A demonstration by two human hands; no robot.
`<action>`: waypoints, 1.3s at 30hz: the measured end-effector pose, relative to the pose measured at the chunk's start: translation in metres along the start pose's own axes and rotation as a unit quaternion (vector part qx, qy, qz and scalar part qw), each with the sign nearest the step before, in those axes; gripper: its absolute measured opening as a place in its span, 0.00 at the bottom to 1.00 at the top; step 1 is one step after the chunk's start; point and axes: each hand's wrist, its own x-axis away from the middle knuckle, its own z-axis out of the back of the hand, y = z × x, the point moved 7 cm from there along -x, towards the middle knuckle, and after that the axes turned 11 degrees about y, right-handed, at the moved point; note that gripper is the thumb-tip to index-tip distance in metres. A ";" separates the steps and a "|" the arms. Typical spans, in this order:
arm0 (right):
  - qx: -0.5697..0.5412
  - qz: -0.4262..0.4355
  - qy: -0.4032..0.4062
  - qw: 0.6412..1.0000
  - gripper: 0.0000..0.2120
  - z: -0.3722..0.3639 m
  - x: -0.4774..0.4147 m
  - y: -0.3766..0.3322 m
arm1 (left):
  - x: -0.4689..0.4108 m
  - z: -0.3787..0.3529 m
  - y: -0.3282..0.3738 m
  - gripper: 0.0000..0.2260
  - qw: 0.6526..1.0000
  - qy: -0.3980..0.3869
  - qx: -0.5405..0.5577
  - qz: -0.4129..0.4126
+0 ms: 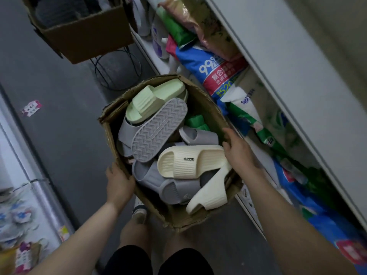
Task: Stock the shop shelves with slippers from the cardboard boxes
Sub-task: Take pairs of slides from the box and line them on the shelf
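An open cardboard box [206, 108] full of slippers is held over the grey floor in front of me. My left hand [119, 183] grips its near left rim. My right hand [237, 149] grips the right rim. Inside lie a pale green slipper [153, 96], a grey slipper [158, 130] sole up, a cream slipper [190, 161] with a small black label, a second cream slipper [208, 193] leaning at the near corner, and several grey slippers [168, 183]. Something bright green [196, 122] shows deeper in.
A white shelf unit [278, 80] runs along the right, its low shelf packed with blue, red and green bags [214, 68]. A second cardboard box [83, 34] with dark contents sits on a wire stand [117, 70] further along the aisle. Another shelf [23, 175] edges the left.
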 end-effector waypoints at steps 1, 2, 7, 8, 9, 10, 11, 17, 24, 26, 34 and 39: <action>0.002 -0.022 0.010 1.000 0.21 0.004 0.018 0.005 | 0.003 0.003 0.010 0.22 0.999 0.019 -0.007 -0.035; 0.005 -0.045 0.025 0.999 0.20 0.006 0.037 0.011 | 0.006 0.005 0.023 0.27 0.995 0.039 -0.019 -0.088; 0.051 -0.150 0.058 0.986 0.12 -0.008 0.127 0.039 | 0.024 -0.025 0.092 0.27 0.925 -0.063 -0.099 -0.361; 0.056 -0.164 0.035 0.984 0.12 -0.019 0.141 0.042 | 0.027 -0.036 0.103 0.26 0.906 -0.093 -0.120 -0.396; 0.062 -0.179 0.008 0.982 0.13 -0.031 0.153 0.045 | 0.028 -0.046 0.114 0.27 0.888 -0.115 -0.142 -0.422; 0.060 -0.195 -0.013 0.979 0.15 -0.041 0.162 0.047 | 0.028 -0.056 0.123 0.28 0.875 -0.135 -0.166 -0.435; 0.043 -0.214 -0.021 0.976 0.18 -0.049 0.170 0.047 | 0.025 -0.066 0.130 0.29 0.862 -0.152 -0.196 -0.443; -0.058 -0.268 0.018 0.961 0.11 -0.055 0.170 0.046 | 0.005 -0.088 0.142 0.36 0.828 -0.259 -0.297 -0.398; -0.113 -0.262 0.019 0.958 0.07 -0.047 0.168 0.032 | 0.013 -0.061 0.129 0.30 0.832 -0.253 -0.267 -0.415; -0.108 -0.252 0.028 0.961 0.10 -0.042 0.163 0.023 | 0.005 -0.043 0.125 0.25 0.873 -0.231 -0.208 -0.376; -0.038 -0.103 0.083 0.990 0.14 -0.030 0.111 -0.054 | -0.039 0.015 0.079 0.17 0.954 -0.176 -0.057 -0.237; -0.171 -0.150 0.116 0.967 0.13 -0.040 0.102 -0.051 | -0.038 0.007 0.069 0.33 0.951 -0.229 -0.015 -0.208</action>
